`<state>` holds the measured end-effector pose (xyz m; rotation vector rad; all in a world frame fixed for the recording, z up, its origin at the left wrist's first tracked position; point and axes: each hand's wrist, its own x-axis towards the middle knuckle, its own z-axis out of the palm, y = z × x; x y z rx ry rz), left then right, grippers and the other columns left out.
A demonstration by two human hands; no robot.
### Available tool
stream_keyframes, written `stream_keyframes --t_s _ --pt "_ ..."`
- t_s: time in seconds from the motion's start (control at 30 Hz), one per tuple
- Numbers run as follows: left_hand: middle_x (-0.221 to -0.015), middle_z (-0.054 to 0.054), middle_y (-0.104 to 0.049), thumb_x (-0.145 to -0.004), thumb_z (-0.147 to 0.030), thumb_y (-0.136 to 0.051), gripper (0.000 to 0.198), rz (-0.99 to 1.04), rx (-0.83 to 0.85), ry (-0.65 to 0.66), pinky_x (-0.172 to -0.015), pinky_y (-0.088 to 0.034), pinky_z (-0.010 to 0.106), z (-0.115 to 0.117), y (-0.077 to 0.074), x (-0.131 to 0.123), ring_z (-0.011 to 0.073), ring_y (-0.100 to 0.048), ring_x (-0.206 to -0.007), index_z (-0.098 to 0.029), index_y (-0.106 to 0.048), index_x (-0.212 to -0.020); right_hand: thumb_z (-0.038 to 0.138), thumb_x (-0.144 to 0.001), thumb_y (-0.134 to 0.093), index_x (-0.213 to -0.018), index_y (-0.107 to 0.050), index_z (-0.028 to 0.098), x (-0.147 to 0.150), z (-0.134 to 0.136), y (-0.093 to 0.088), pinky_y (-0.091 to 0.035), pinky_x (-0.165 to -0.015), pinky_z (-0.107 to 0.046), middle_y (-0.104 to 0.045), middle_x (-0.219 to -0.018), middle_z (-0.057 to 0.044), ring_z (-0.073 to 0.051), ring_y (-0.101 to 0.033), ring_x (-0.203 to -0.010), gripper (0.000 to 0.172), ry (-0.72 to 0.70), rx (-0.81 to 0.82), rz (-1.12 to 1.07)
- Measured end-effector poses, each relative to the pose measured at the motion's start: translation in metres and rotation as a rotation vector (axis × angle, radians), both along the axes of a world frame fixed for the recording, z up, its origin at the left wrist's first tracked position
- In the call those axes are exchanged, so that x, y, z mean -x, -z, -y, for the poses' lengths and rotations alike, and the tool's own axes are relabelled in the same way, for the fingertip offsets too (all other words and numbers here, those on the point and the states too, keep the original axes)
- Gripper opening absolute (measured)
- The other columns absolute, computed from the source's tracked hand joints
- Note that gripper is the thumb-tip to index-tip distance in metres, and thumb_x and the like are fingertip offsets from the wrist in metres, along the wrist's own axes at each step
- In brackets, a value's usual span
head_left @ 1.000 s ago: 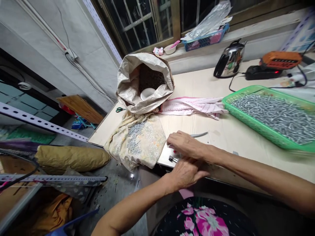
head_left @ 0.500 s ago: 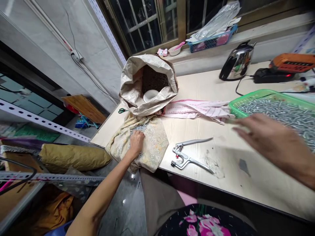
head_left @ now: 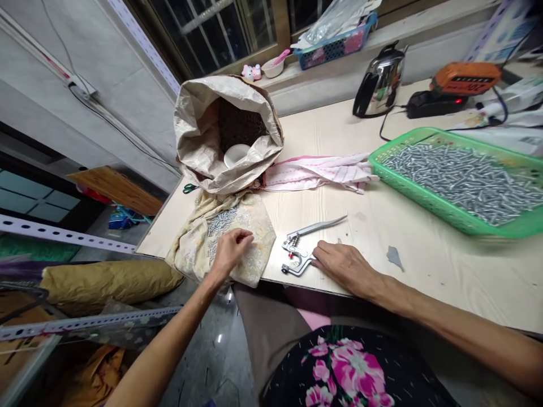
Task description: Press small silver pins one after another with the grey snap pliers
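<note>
My left hand point(head_left: 230, 250) is over the patterned cloth point(head_left: 261, 226), its fingers drawn together in a pinch. Whatever is between those fingertips is too small to make out. Just beyond it, a pile of small silvery metal pieces point(head_left: 221, 220) lies on the cloth. My right hand point(head_left: 345, 267) rests at the table's front edge, fingers closed over the lower handle of the metal snap pliers point(head_left: 302, 261). The pliers lie on the table with their jaws toward my left hand and their handles spread; the lower handle is mostly hidden under my palm.
A green basket point(head_left: 424, 200) full of silvery metal pieces stands at right. Behind the cloth an open sack point(head_left: 190, 121) holds dark small items and a white bowl point(head_left: 237, 155). A pink-white cloth point(head_left: 318, 172), scissors point(head_left: 189, 188), kettle point(head_left: 382, 85) and orange battery point(head_left: 466, 78) are around.
My right hand has come from beside the green basket down to the pliers' lower handle. My left hand has shifted off the metal pile toward the near right. The view has turned right.
</note>
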<state>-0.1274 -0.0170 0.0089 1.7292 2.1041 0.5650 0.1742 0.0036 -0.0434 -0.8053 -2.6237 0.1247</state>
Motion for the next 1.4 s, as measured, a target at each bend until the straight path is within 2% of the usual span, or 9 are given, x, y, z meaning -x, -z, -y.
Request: stream_keyframes --t_s 0.13,0.27,0.43,0.63,0.77,0.83,0.93,1.03,1.4 --pt "-0.074 0.005 -0.072 -0.073 -0.041 -0.066 0.029 0.435 0.107 -0.024 -0.059 -0.045 0.023 0.027 0.008 -0.055 0.016 -0.062 -0.065 -0.015 -0.074 -0.083 0.014 -0.096 -0.044 -0.079 -0.052 0.017 0.0 0.006 -0.004 -0.027 -0.053 -0.031 -0.053 -0.075 -0.002 -0.014 -0.046 -0.06 0.019 -0.014 -0.179 0.006" --pt "-0.066 0.004 -0.069 -0.069 -0.045 -0.07 0.036 0.586 0.167 -0.072 -0.053 -0.04 0.021 0.037 0.025 -0.075 0.0125 -0.056 -0.058 -0.011 -0.073 -0.079 0.008 -0.094 -0.043 -0.078 -0.052 0.017 0.0 0.008 -0.011 -0.027 -0.054 -0.031 -0.054 -0.073 -0.002 -0.014 -0.045 -0.059 0.021 -0.039 -0.246 0.011" --pt "-0.068 0.004 -0.069 -0.068 -0.044 -0.069 0.034 0.533 0.215 -0.078 -0.054 -0.039 0.021 0.035 0.033 -0.073 0.0127 -0.056 -0.06 -0.011 -0.073 -0.077 0.005 -0.094 -0.04 -0.081 -0.055 0.017 -0.001 0.007 -0.015 -0.028 -0.056 -0.032 -0.056 -0.076 -0.003 -0.014 -0.047 -0.061 0.023 -0.038 -0.16 0.103" --pt "-0.054 -0.001 -0.06 -0.07 -0.036 -0.066 0.024 0.437 0.364 -0.025 -0.05 -0.034 0.02 0.025 0.023 -0.073 0.009 -0.049 -0.051 -0.012 -0.069 -0.067 0.015 -0.097 -0.04 -0.087 -0.057 0.016 0.002 0.004 -0.01 -0.03 -0.056 -0.031 -0.06 -0.083 -0.005 -0.016 -0.052 -0.064 0.02 -0.004 -0.02 0.176" --pt "-0.047 -0.003 -0.056 -0.069 -0.029 -0.066 0.019 0.465 0.507 -0.023 -0.046 -0.035 0.019 0.016 0.018 -0.075 0.008 -0.048 -0.044 -0.012 -0.065 -0.061 0.029 -0.095 -0.05 -0.095 -0.058 0.016 -0.001 -0.003 -0.019 -0.038 -0.069 -0.033 -0.062 -0.099 -0.009 -0.021 -0.057 -0.084 0.015 -0.002 0.092 0.181" --pt "-0.047 -0.002 -0.057 -0.068 -0.027 -0.068 0.018 0.48 0.561 -0.032 -0.046 -0.039 0.02 0.013 0.016 -0.076 0.0084 -0.049 -0.044 -0.012 -0.064 -0.059 0.041 -0.09 -0.057 -0.108 -0.056 0.014 -0.005 -0.01 -0.024 -0.039 -0.086 -0.04 -0.057 -0.122 -0.016 -0.028 -0.053 -0.107 0.032 -0.003 0.069 0.14" --pt "-0.046 -0.003 -0.056 -0.066 -0.026 -0.071 0.017 0.505 0.615 -0.045 -0.046 -0.041 0.02 0.009 0.015 -0.075 0.0085 -0.049 -0.043 -0.012 -0.064 -0.06 0.062 -0.076 -0.067 -0.132 -0.044 0.01 -0.013 -0.025 -0.026 -0.028 -0.102 -0.055 -0.04 -0.143 -0.025 -0.039 -0.035 -0.131 0.079 0.036 0.057 0.153" --pt "-0.047 -0.002 -0.056 -0.062 -0.029 -0.075 0.021 0.52 0.641 -0.032 -0.047 -0.042 0.02 0.008 0.014 -0.073 0.0087 -0.05 -0.045 -0.011 -0.065 -0.06 0.065 -0.066 -0.071 -0.135 -0.042 0.009 -0.016 -0.035 -0.023 -0.025 -0.103 -0.062 -0.047 -0.137 -0.025 -0.042 -0.037 -0.129 0.094 0.037 0.144 0.236" --pt "-0.049 -0.001 -0.057 -0.059 -0.035 -0.076 0.026 0.498 0.632 0.0 -0.045 -0.04 0.019 0.01 0.016 -0.073 0.008 -0.05 -0.045 -0.011 -0.066 -0.059 0.065 -0.061 -0.073 -0.125 -0.051 0.012 -0.016 -0.035 -0.025 -0.031 -0.1 -0.055 -0.055 -0.122 -0.02 -0.036 -0.049 -0.111 0.085 0.094 0.175 0.187"
